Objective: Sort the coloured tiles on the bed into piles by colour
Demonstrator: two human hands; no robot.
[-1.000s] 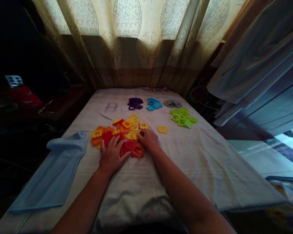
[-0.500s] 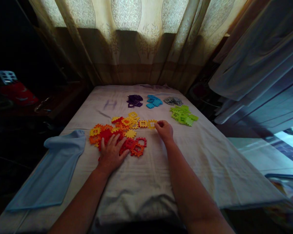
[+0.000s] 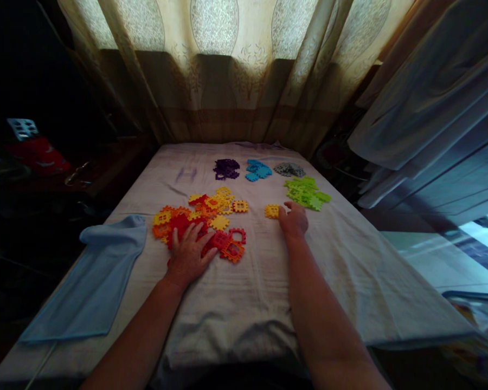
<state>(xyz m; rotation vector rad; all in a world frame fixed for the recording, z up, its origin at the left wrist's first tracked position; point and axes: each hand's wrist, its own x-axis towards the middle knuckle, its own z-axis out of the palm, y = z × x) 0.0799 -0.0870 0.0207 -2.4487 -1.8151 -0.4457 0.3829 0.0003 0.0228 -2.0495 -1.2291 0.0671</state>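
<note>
Head view: your hands work on the bed.
Left hand: flat, fingers spread, pressing the red-orange-yellow tile pile.
Right hand: loosely curled, fingertips touching a lone yellow tile, beside the green pile.

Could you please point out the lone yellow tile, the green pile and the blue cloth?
Yellow tile (image 3: 271, 210), head view, its centre.
Green pile (image 3: 305, 193), head view, middle of the heap.
Blue cloth (image 3: 93, 281), head view, its flat middle.

Blue cloth left on bed; patterned curtain behind.
</note>
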